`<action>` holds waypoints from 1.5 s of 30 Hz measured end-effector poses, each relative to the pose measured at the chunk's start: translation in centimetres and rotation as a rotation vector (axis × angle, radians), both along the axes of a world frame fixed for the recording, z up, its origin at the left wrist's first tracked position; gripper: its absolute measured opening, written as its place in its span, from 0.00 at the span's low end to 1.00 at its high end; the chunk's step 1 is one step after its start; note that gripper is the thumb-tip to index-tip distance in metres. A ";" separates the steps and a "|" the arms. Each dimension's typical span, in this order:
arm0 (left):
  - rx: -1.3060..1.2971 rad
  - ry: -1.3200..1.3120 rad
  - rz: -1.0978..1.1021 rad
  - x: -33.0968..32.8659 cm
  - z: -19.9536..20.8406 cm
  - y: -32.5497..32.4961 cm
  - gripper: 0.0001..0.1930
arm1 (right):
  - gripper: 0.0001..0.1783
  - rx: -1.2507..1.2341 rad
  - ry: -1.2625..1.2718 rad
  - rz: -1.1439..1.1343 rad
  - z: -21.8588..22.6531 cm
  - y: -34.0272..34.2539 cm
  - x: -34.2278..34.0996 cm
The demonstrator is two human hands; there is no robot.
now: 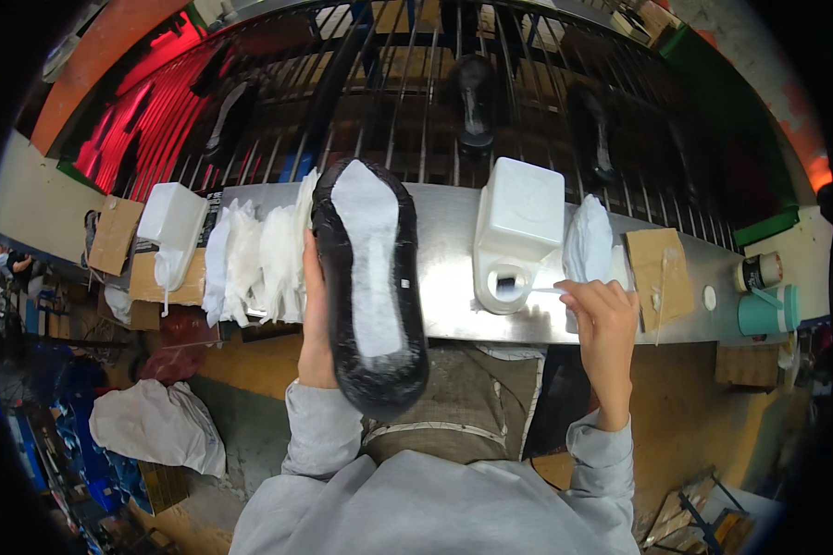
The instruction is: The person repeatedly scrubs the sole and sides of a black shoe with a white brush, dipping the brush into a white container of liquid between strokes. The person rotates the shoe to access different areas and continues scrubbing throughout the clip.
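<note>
My left hand (317,319) is closed around the side of a black shoe upper (412,347), its underside turned up. A long white strip (366,268) covers the middle of that underside, with a small pale square mark beside it. In my right hand (604,328) is the thin handle of a brush (546,290), pinched between the fingers. The brush reaches to the round mouth of a white glue pot (523,208), where its tip looks dark. Just left of the shoe upper stand several white sole-shaped pieces (278,259) in a row.
Behind the metal bench (449,231) runs a rack of rollers (426,102) carrying several dark shoe uppers (473,106). A second white pot (171,222) stands at left. Right of my right hand are cardboard (659,277), a jar (759,272) and a turquoise cup (764,312).
</note>
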State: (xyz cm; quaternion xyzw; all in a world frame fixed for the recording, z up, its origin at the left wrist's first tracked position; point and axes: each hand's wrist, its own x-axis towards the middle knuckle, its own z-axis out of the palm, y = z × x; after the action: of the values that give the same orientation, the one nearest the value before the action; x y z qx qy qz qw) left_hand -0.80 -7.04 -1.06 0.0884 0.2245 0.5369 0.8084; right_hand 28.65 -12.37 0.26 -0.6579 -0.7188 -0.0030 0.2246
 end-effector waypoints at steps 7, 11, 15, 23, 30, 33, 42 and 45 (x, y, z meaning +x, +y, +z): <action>0.102 -0.096 -0.051 -0.4 0.1 0.8 0.41 | 0.15 0.188 -0.056 0.016 -4.0 0.4 1.6; 0.463 -0.362 -0.229 -1.7 -0.9 2.6 0.46 | 0.18 0.215 -0.167 0.074 -4.3 0.5 1.8; 0.493 -0.372 -0.284 -3.6 -2.3 3.5 0.48 | 0.20 0.257 -0.139 0.095 -5.0 0.4 1.6; 0.388 -0.104 -0.005 -4.2 -0.9 0.6 0.52 | 0.15 0.100 0.222 -0.104 -5.5 -0.9 1.3; 0.221 0.335 0.316 -1.5 -3.0 -0.1 0.41 | 0.13 0.121 0.640 -0.097 -2.2 0.0 0.5; 0.221 0.047 0.164 0.1 -2.1 -1.3 0.42 | 0.14 0.311 0.646 0.136 2.4 0.5 -1.2; 0.163 0.325 0.034 2.5 3.3 -4.1 0.45 | 0.22 0.584 0.172 0.305 8.7 3.5 -4.6; 0.141 0.320 0.015 1.7 2.3 -3.8 0.45 | 0.22 0.528 0.138 0.503 9.1 2.9 -4.5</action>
State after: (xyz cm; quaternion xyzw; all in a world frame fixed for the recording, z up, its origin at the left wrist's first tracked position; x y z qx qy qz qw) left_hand 0.86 -10.84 1.26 0.2276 0.3130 0.5363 0.7501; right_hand 24.15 -9.43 9.35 -0.3787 -0.8157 -0.0889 0.4282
